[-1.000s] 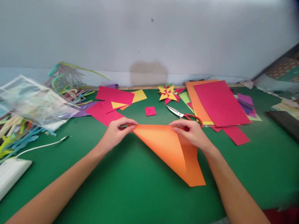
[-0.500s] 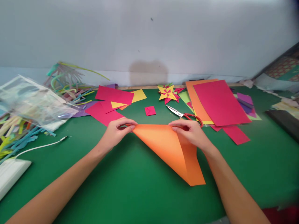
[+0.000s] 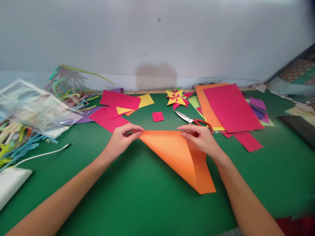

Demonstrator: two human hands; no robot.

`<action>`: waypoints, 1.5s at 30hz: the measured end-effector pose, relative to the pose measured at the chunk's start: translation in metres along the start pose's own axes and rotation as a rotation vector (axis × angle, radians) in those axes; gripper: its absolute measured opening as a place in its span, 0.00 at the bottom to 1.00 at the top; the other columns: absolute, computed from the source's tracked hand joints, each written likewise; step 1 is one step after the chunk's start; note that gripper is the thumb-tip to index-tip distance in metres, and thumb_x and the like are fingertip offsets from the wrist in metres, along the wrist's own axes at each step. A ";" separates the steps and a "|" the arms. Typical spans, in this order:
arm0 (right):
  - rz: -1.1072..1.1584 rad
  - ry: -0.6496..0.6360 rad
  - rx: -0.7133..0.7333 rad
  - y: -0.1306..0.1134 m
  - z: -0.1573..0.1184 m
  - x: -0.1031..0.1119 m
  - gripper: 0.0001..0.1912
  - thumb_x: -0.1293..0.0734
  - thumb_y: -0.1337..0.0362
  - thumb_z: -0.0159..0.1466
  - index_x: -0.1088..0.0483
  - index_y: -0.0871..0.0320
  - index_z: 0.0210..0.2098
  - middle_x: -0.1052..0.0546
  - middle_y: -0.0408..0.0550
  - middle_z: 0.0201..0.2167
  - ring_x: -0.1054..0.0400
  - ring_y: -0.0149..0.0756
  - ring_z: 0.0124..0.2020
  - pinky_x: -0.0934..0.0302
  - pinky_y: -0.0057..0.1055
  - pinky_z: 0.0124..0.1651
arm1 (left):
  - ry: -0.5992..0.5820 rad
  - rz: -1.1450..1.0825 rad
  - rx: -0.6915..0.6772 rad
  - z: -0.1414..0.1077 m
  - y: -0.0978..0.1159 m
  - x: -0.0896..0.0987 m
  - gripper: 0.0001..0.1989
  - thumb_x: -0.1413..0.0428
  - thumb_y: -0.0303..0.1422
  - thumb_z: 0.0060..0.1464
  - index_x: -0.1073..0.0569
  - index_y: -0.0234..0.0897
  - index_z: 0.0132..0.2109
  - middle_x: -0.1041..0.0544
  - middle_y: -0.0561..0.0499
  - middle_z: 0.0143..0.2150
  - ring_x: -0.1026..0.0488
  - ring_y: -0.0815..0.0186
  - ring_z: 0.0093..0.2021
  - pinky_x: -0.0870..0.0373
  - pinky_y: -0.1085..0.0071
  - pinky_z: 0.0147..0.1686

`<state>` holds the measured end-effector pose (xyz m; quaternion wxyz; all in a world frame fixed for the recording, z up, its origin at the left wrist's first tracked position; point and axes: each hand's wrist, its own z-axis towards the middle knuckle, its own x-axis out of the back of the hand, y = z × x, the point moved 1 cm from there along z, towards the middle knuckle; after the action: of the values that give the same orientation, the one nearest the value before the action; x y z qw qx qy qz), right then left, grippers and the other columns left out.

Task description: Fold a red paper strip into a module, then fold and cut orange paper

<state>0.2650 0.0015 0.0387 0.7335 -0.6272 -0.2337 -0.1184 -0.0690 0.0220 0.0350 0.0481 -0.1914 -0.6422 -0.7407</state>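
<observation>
An orange sheet of paper [image 3: 172,154] is bent over diagonally, its top edge stretched between my two hands and its lower corner pointing toward me at the right. My left hand [image 3: 125,137] is closed, pinching the sheet's upper left corner between thumb and fingers. At the upper right, my right hand [image 3: 200,137] grips the top edge with thumb in front and fingers behind. Beyond the sheet lie a small folded pink paper square [image 3: 157,116] and scissors [image 3: 193,120] with red handles, blades slightly apart. Behind them is a yellow and pink folded paper star [image 3: 176,98].
Pink sheets [image 3: 120,99] lie back left, a larger pink sheet [image 3: 232,108] over orange paper back right. Colourful pipe cleaners [image 3: 22,141], a clear plastic bag [image 3: 36,105] and a white power strip [image 3: 13,183] occupy the left. A dark flat object [image 3: 299,131] lies far right on the green table [image 3: 137,196].
My right hand's thumb has shifted slightly to the right along the sheet's top edge. The sheet's lower corner has risen a little. Otherwise the scene looks the same.
</observation>
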 end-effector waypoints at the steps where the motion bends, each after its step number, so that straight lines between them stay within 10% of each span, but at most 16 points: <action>1: -0.002 0.001 0.000 0.000 0.000 0.000 0.12 0.29 0.59 0.68 0.18 0.49 0.50 0.16 0.45 0.50 0.21 0.47 0.52 0.26 0.39 0.55 | 0.001 -0.004 0.002 0.000 0.000 0.000 0.08 0.35 0.37 0.60 0.16 0.39 0.43 0.17 0.48 0.43 0.21 0.61 0.45 0.24 0.70 0.46; 45: -0.023 -0.003 -0.038 0.001 0.003 0.001 0.09 0.29 0.56 0.67 0.19 0.53 0.38 0.15 0.47 0.40 0.22 0.46 0.43 0.29 0.39 0.48 | 0.059 -0.151 0.176 0.003 -0.011 0.004 0.18 0.30 0.41 0.52 0.23 0.37 0.45 0.16 0.47 0.38 0.16 0.58 0.39 0.19 0.62 0.45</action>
<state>0.2657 0.0045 0.0385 0.7196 -0.6386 -0.2396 -0.1302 -0.0757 0.0273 0.0268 0.0276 -0.1153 -0.7157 -0.6883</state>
